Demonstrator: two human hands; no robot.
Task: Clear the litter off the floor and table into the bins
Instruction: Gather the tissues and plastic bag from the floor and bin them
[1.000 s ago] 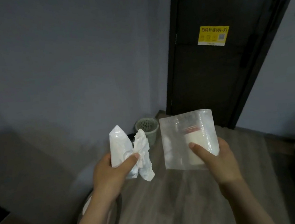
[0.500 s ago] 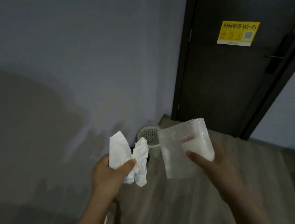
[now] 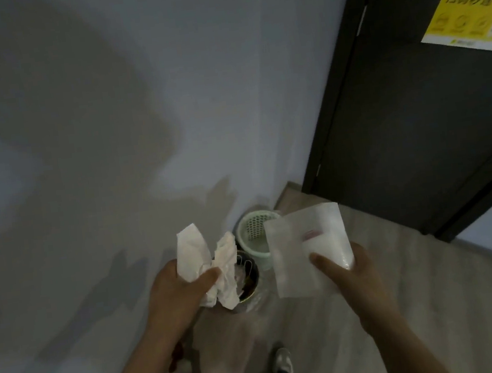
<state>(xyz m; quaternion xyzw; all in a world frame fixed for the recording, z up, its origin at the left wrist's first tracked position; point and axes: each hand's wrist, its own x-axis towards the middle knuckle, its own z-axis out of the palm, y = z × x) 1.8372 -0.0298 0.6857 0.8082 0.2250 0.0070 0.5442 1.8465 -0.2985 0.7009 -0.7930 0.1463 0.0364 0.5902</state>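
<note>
Head view, looking down into the floor's corner where the grey wall (image 3: pixel 137 122) meets a dark door (image 3: pixel 418 134). The left hand (image 3: pixel 177 291) is curled round a folded white wrapper (image 3: pixel 192 251) and a crumpled tissue (image 3: pixel 226 266), with the thumb pinching both against the fingers. The right hand (image 3: pixel 355 278) pinches a translucent plastic pouch (image 3: pixel 297 257) by its lower right corner, thumb on the front face; the pouch bears a small red mark (image 3: pixel 311 234), too blurred to read. Two bins stand on the wood floor (image 3: pixel 421 288) in that corner: a pale green bin (image 3: pixel 253 232) with a honeycomb-perforated wall, and just beside it a dark bin (image 3: pixel 255 270) with litter inside. The wrapper and tissue are over the dark bin; the pouch overlaps the green one. A yellow sticker (image 3: pixel 472 19) on the door reads "扫码秒连", the rest cut off by the frame edge. A shoe (image 3: pixel 282 363) rests on the floor below.
</note>
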